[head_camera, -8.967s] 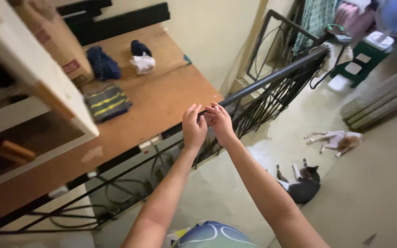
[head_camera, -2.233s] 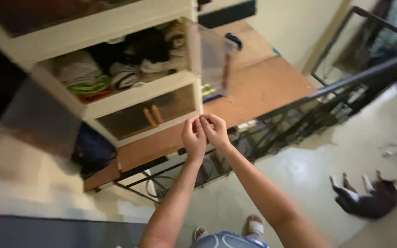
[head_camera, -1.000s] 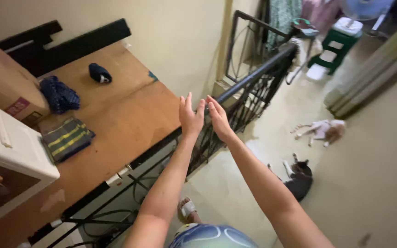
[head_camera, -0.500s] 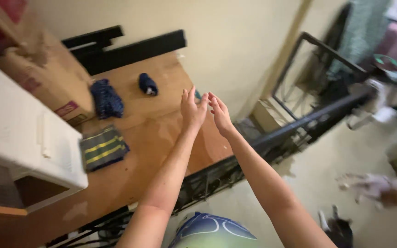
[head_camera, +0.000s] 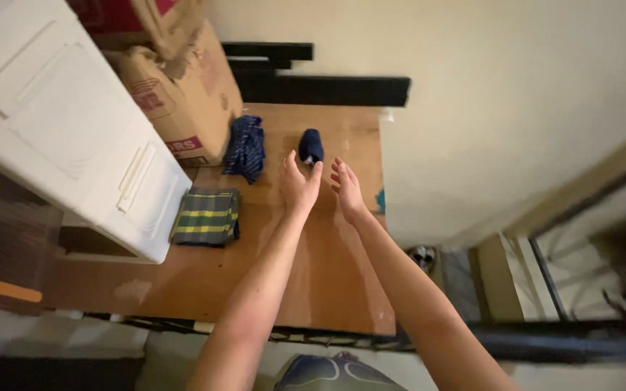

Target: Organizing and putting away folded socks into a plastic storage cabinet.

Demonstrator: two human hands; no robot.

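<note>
Left hand (head_camera: 298, 190) and right hand (head_camera: 347, 191) both spread, empty, hovering over the brown wooden bench (head_camera: 320, 282), nearest the small dark-blue rolled cloth bundle (head_camera: 311, 145), which lies ungrasped; folded green-yellow striped cloth (head_camera: 206, 216) already flat nearby.

White cabinet (head_camera: 74, 130) at left w/ cardboard box (head_camera: 182, 94) behind it; striped folded cloth (head_camera: 206, 216) on tabletop (head_camera: 313, 275); black railing (head_camera: 545, 340) bottom right.

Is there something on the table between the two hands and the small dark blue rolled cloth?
Nothing visible. The left hand and right hand are open, just short of the rolled cloth, with only bare wooden table between.
</note>
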